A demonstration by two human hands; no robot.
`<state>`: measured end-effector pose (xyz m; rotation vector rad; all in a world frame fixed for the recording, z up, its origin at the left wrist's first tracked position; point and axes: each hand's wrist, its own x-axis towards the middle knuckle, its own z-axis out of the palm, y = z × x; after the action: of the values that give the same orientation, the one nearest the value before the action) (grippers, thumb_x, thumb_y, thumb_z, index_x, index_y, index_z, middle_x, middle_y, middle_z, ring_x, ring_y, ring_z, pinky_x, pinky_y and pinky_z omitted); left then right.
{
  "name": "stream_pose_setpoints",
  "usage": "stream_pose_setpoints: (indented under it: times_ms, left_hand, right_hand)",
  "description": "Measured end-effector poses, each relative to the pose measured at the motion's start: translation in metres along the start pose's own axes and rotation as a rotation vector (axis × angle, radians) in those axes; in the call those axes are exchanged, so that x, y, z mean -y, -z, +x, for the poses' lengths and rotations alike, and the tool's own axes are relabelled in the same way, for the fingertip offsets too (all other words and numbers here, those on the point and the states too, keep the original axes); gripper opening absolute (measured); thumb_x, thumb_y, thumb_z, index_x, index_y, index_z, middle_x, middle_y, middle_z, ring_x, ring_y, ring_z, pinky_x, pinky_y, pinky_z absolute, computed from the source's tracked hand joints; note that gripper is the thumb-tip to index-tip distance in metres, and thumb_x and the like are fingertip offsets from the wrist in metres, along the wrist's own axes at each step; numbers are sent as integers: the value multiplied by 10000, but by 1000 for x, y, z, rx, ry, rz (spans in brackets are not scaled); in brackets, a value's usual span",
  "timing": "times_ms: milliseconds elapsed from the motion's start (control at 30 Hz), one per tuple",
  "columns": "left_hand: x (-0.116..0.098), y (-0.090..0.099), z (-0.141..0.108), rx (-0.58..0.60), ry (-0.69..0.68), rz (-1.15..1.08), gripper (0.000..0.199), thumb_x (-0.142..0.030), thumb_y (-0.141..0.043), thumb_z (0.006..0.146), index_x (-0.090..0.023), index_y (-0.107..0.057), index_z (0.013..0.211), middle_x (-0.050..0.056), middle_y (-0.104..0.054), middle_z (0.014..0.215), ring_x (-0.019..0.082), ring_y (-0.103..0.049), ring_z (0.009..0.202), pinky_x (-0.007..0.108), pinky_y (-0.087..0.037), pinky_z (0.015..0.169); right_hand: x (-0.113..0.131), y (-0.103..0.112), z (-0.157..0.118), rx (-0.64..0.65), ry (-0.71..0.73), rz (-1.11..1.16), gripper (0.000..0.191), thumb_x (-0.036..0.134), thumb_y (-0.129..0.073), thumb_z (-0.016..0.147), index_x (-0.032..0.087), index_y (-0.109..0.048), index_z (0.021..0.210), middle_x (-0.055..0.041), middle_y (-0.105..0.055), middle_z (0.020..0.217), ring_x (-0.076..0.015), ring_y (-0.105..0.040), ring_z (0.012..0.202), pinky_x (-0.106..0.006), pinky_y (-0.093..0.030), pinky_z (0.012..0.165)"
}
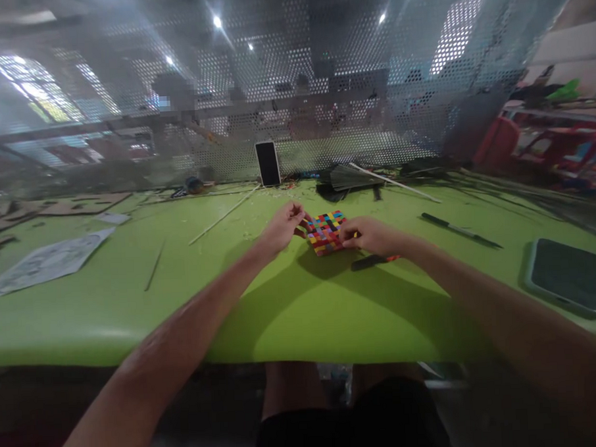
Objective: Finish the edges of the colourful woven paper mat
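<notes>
A small checkered square (pixel 326 233), made of many coloured strips that look woven, lies on the green tabletop between my hands. My right hand (pixel 370 235) pinches its right edge with thumb and fingertips. At its left edge is my left hand (pixel 283 225), thumb and forefinger drawn together slightly above the surface, lower fingers curled against the square's side. Whatever the left fingertips hold is too small to make out. Under my right hand, a dark-handled tool with an orange-red part (pixel 369 262) lies partly hidden.
A dark pen-like knife (pixel 461 231) and a phone (pixel 567 274) lie to the right. Another phone (pixel 268 163) stands upright at the back, before a perforated metal screen (pixel 352 96). Dark strips (pixel 350 177) lie behind the square; a printed sheet (pixel 50 259) lies left.
</notes>
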<state>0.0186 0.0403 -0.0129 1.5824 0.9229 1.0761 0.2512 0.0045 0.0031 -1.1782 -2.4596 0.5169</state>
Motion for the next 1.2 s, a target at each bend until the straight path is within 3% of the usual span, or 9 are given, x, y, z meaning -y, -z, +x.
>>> stream_pose_setpoints:
  times_ms: [200,333,433,533,667,833,933,1033,1200]
  left_hand:
    - [3,-6,-2,-54,-184,275,123,-92,-443,924,-185,-443,844,-17,-582,783,64,-608,566,162,-417,456]
    - [3,-8,-2,-60,-192,298,129,-93,-416,926,-193,-418,845,-28,-552,766,58,-589,527,168,-410,446]
    - [8,-5,1,-49,-173,245,105,-130,-411,937,-199,-402,859,-23,-549,784,72,-601,546,181,-422,450]
    - [15,-4,1,70,-133,223,86,-225,-428,959,-207,-391,883,-29,-534,747,86,-577,548,192,-425,457]
    - [11,-8,-8,173,-139,322,156,-332,-401,980,-224,-360,875,-74,-442,600,82,-420,441,202,-340,437]
    - [-10,-13,-19,266,-215,723,197,-323,-374,981,-194,-452,855,-5,-551,632,114,-465,522,243,-334,523]
    - [-12,-16,-21,356,-308,1110,208,-315,-428,954,-157,-554,1004,77,-659,767,163,-542,594,279,-346,566]
    - [-11,-19,-24,352,-359,1425,302,-342,-399,969,-134,-582,1090,118,-691,782,208,-587,609,302,-340,568]
    - [-20,-22,-26,332,-345,1529,319,-323,-343,1004,-152,-589,1115,108,-712,771,207,-605,592,293,-294,535]
  right_hand:
    - [20,0,-4,247,56,242,106,172,-585,812,168,-593,707,2,-559,673,-135,-502,642,-274,-405,627]
    - [27,0,-6,361,10,503,168,308,-607,864,149,-617,809,-2,-562,712,-124,-523,635,-268,-447,613]
    - [28,-1,-6,224,72,593,198,341,-667,848,151,-641,798,-63,-596,1011,-140,-563,817,-276,-490,697]
    - [30,-2,-7,35,89,771,210,360,-708,836,165,-636,804,-74,-493,1321,-150,-581,952,-289,-515,778]
    - [36,0,-8,-116,40,1094,223,369,-714,832,196,-574,835,-46,-465,1409,-176,-620,992,-322,-545,784]
    - [36,6,-9,-215,-20,1261,212,338,-684,849,221,-508,868,-34,-582,1249,-175,-640,914,-339,-549,738]
    - [35,6,-10,-133,-1,1279,197,327,-662,881,221,-497,881,-12,-633,906,-159,-622,782,-323,-513,697]
    - [34,1,-10,-25,50,1236,206,305,-698,862,197,-522,855,41,-501,661,-108,-499,615,-258,-419,610]
    - [36,-5,-10,-15,41,1140,279,366,-747,811,175,-545,807,56,-448,647,-72,-343,541,-235,-276,529]
